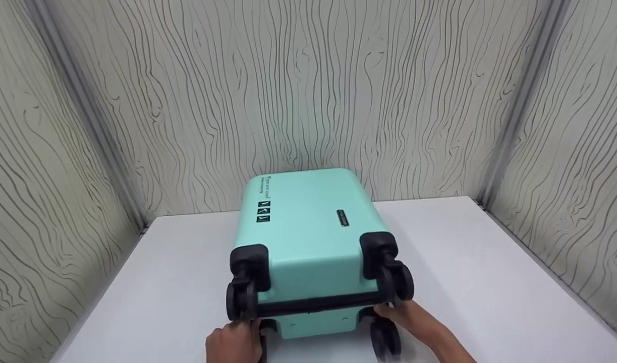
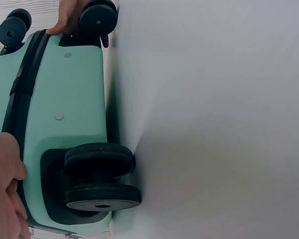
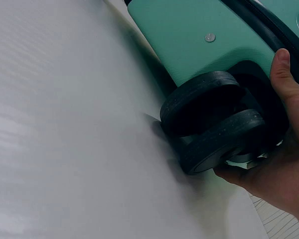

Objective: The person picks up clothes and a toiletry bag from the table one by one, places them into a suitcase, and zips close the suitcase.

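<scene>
White counter runs back between patterned panels, with a mint-green suitcase lying broad side up at its middle, wheel end toward the person. Nearest, the left hand grasps the corner by the dark seam, its fingers bent against the shell; the right hand grasps the other corner, thumb on the end face and fingers reaching around behind the black wheels.

Handling looks to be midway: the suitcase is laid over and lined up roughly with the back panel, its seam closed at this end, while freeing both hands seems left to do. Beyond the wheels sit a small nameplate and dark stickers.

Left fingertips are partly hidden, the lower wheels partly covered, and the wrists cut off in places. Whether the underside rests fully is unclear, the sticker lettering is too small to read, and the far end is out of sight before the back panel.
</scene>
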